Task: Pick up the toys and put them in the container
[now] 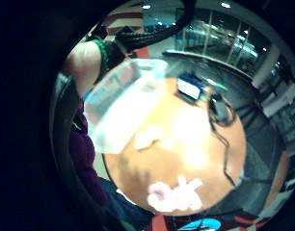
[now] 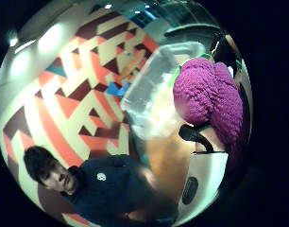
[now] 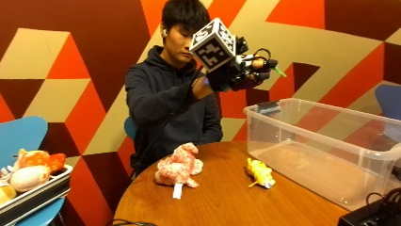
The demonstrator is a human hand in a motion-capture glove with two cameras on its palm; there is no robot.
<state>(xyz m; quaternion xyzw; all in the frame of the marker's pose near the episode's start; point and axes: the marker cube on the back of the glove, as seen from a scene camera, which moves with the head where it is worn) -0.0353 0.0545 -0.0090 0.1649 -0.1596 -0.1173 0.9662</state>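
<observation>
Two toys left on the round wooden table point(image 3: 232, 202) — a pink plush animal point(image 3: 179, 167) with a white tag, and beside it a small yellow plush point(image 3: 260, 173), just next to the clear plastic container point(image 3: 325, 141). Held high above the container's near end, the gloved right hand point(image 3: 247, 70), fingers curled around a purple knitted toy point(image 2: 208, 97) with a green bit poking out past the knuckles. From the thumb-side palm view, purple yarn bunched close against the palm, the container's rim just beyond it. From the little-finger side, the container below with a pale shape on its floor, the yellow plush and the pink one lying further off on the tabletop, a small screen device point(image 1: 190, 88) and black cables point(image 1: 222, 139) at the table's far edge. At the side — a blue chair point(image 3: 22, 136) bearing a tray point(image 3: 34, 193) of more stuffed toys point(image 3: 31, 169). Bare hand not visible.
</observation>
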